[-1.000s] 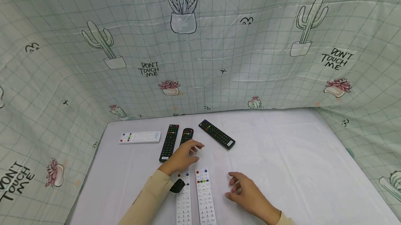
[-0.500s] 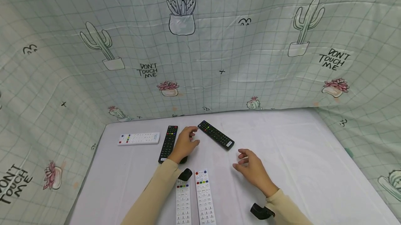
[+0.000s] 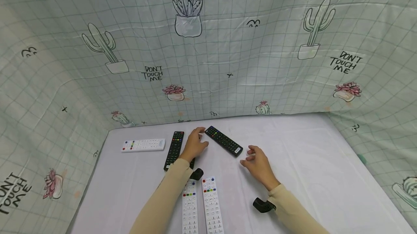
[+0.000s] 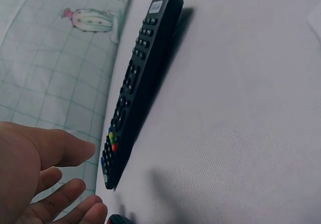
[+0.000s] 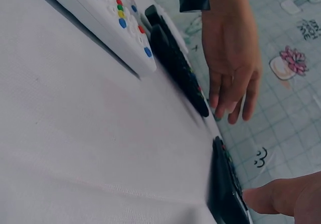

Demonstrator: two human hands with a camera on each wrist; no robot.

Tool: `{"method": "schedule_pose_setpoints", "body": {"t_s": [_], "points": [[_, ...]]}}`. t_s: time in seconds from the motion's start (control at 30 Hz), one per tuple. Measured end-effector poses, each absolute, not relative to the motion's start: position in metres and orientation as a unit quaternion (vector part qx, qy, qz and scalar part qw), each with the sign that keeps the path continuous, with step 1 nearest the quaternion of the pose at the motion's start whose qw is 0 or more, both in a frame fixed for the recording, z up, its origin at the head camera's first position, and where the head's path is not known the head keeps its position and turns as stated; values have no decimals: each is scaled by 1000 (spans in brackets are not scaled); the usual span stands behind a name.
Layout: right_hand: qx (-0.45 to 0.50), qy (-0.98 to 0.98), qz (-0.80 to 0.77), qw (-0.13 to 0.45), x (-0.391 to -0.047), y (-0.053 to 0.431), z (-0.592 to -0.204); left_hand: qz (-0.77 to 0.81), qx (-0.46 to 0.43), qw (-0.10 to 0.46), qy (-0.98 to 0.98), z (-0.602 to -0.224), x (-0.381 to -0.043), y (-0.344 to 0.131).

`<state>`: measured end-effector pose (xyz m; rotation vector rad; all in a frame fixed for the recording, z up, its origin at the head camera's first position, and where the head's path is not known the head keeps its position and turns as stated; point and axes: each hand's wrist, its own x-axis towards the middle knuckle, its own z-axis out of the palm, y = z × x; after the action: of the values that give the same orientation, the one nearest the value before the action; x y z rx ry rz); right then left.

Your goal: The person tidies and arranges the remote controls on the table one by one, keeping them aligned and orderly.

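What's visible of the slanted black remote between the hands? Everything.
The black remote is long, slim and plastic-looking, with rows of small buttons. Red, green and yellow keys sit toward its far end; a pale label marks the near end. It lies button side up on the white table, slanting across the head view. The left hand is by the far end, the right hand by the label end. Neither grips it; whether a fingertip touches it, I can't tell.

Remotes (image 3: 223, 141) are black or white, backdrop (image 3: 277, 56) green-gridded.
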<state>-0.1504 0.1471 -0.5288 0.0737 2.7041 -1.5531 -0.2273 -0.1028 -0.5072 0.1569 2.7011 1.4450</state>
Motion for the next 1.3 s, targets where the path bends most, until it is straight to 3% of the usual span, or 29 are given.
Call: {"method": "schedule_pose_setpoints", "body": {"t_s": [0.97, 1.3], "points": [[27, 873, -487, -14, -174, 126, -541, 443, 20, 64, 894, -522, -249, -79], [30, 882, -469, -21, -179, 126, -545, 448, 41, 49, 892, -535, -257, -82]]}}
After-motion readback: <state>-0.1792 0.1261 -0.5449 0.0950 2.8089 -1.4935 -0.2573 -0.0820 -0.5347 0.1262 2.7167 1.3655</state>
